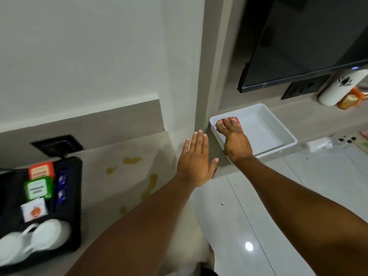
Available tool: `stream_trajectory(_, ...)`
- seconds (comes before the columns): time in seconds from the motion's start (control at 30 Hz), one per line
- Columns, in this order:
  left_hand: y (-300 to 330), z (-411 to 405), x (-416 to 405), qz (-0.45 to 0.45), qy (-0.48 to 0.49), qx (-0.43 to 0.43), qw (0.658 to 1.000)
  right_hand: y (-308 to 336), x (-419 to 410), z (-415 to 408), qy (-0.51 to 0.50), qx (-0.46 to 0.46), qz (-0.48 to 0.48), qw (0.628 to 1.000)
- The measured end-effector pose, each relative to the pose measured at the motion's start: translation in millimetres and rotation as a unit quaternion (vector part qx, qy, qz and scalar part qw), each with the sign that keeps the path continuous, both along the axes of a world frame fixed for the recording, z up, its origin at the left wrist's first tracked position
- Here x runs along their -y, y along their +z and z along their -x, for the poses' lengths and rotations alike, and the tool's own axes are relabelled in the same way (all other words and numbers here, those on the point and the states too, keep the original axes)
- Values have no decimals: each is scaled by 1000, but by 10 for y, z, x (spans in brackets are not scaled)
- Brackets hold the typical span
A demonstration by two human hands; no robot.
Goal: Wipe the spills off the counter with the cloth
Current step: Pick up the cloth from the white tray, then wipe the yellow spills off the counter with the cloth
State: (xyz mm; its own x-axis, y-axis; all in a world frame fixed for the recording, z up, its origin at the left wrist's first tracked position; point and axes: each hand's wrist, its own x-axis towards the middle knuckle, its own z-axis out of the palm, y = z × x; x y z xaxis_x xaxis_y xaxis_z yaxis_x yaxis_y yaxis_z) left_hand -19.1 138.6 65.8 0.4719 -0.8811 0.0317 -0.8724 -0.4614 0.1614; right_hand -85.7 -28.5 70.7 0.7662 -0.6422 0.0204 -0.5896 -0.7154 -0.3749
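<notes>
Several yellow spills (132, 160) lie on the beige counter (103, 156) at the left, one long streak (149, 185) near its front edge. A red cloth (229, 120) sits in the near-left corner of a white tray (286, 134) on the lower shelf to the right. My right hand (235, 142) reaches into that tray with its fingers closed over the cloth. Flat and open, my left hand (197, 160) hovers above the counter's right end, beside the wall corner, holding nothing.
A black tray (75, 196) with tea sachets and white cups (33, 240) fills the counter's left part, below a dark wall socket (57, 145). A TV (306, 40) hangs above the shelf, with a white bottle (338, 88) and small items at the right. White tiled floor lies below.
</notes>
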Motion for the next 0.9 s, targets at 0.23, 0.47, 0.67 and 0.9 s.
stream_trajectory(0.23,132,253,-1435,-47,32,41,998,49,-1892,229,93,85,-13,992)
stream_trajectory(0.47,-147,401,-2848,-90,69,2,994,-243,-3209,537,73,26,-59,995)
stream_trajectory(0.67,-678,439,-3806,-130,115,-55,983,-582,-3655,916,73,-106,-64,990)
stream_trajectory(0.9,-853,305,-3896,-133,102,-57,984,-764,-3769,863,28,-74,-23,997)
